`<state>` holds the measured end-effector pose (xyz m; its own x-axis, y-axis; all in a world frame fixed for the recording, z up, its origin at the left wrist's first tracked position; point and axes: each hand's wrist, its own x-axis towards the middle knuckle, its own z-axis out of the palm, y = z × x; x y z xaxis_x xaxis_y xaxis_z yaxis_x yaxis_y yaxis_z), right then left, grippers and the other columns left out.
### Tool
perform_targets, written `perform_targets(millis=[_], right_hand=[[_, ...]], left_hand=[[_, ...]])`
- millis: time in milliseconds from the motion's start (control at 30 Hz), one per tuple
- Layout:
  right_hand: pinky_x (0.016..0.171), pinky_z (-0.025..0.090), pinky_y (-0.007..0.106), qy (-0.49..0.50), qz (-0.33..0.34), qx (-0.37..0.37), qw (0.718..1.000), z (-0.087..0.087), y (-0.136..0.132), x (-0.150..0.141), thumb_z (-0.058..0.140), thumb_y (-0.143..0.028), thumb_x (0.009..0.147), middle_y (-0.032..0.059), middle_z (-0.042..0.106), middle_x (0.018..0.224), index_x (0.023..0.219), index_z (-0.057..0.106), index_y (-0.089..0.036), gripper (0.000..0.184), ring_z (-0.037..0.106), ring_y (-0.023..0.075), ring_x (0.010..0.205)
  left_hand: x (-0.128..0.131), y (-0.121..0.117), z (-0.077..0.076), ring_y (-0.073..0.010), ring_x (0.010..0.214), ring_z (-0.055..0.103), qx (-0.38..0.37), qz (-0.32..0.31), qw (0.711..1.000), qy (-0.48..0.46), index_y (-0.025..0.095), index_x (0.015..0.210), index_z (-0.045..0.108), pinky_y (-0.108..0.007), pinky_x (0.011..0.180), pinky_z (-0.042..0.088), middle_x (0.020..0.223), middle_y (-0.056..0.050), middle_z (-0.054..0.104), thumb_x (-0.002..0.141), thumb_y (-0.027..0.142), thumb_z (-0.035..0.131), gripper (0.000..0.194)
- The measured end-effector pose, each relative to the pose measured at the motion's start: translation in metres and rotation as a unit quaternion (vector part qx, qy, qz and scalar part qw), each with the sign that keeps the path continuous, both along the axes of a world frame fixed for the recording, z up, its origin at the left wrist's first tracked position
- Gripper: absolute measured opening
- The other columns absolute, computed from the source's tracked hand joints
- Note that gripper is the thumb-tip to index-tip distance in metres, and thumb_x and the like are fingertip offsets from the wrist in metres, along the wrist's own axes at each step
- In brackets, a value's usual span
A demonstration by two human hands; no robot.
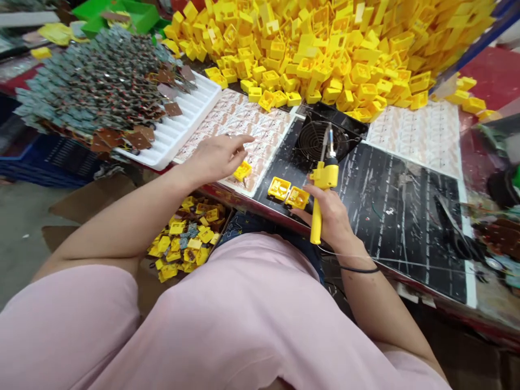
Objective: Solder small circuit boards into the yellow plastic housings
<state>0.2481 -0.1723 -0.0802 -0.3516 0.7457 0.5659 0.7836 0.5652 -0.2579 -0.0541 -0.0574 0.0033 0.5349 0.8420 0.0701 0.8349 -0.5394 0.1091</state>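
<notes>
My right hand (333, 215) is closed around a yellow soldering iron (326, 176), whose metal tip points away from me over a black fan (320, 140). Close by its thumb and a finger is a small yellow plastic housing (298, 197), open side up; I cannot tell whether they grip it. Another yellow housing (279, 188) sits just left of it on the black mat. My left hand (222, 156) hovers over a patterned sheet, index finger stretched out and thumb apart, with nothing visible between them. A third yellow housing (242, 170) lies just below its fingers.
A big heap of yellow housings (317, 49) fills the back. At left, wired circuit boards (109, 81) pile on a white ribbed tray (179, 130). Scissors (453, 227) lie on the right of the mat (398, 200). A box of yellow pieces (187, 238) stands below the table edge.
</notes>
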Motion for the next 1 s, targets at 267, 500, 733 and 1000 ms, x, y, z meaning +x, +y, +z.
perform_targets(millis=[267, 500, 733, 1000], right_hand=[[0.089, 0.059, 0.040, -0.008, 0.042, 0.018, 0.999, -0.003, 0.024, -0.034, 0.066, -0.045, 0.103, 0.0101, 0.073, 0.105, 0.139, 0.059, -0.024, 0.043, 0.071, 0.0275, 0.098], [0.082, 0.059, 0.035, -0.004, 0.045, 0.015, 0.999, -0.011, 0.028, -0.033, 0.060, -0.036, 0.107, 0.0083, 0.074, 0.102, 0.137, 0.061, -0.023, 0.033, 0.072, 0.0228, 0.089], [0.085, 0.063, 0.038, -0.004, 0.053, 0.016, 0.998, -0.016, 0.033, -0.030, 0.067, -0.038, 0.103, 0.0096, 0.076, 0.112, 0.141, 0.060, -0.026, 0.041, 0.075, 0.0249, 0.093], [0.078, 0.065, 0.036, 0.018, 0.086, 0.076, 0.993, -0.019, 0.042, -0.029, 0.072, -0.035, 0.100, 0.0112, 0.078, 0.116, 0.143, 0.057, -0.024, 0.047, 0.078, 0.0239, 0.089]], left_hand=[[-0.020, -0.005, -0.013, -0.0361, 0.154, 0.048, -0.115, -0.055, 0.989, 0.074, 0.013, 0.162, 0.047, -0.052, 0.128, 0.041, 0.170, -0.019, 0.044, 0.100, 0.037, 0.053, 0.066], [-0.037, 0.010, -0.026, -0.0268, 0.143, 0.062, -0.158, -0.139, 0.977, -0.028, 0.014, 0.145, 0.063, -0.039, 0.123, 0.048, 0.159, -0.015, 0.059, 0.097, 0.022, 0.054, 0.050], [-0.010, -0.009, -0.055, -0.0338, 0.156, 0.047, -0.136, -0.210, 0.957, -0.146, 0.013, 0.162, 0.042, -0.052, 0.127, 0.044, 0.171, -0.025, 0.039, 0.097, 0.024, 0.061, 0.069], [0.001, -0.006, -0.093, -0.0241, 0.132, 0.069, -0.076, -0.158, 0.948, -0.266, 0.012, 0.149, 0.059, -0.035, 0.116, 0.056, 0.145, -0.017, 0.070, 0.100, 0.039, 0.061, 0.056]])
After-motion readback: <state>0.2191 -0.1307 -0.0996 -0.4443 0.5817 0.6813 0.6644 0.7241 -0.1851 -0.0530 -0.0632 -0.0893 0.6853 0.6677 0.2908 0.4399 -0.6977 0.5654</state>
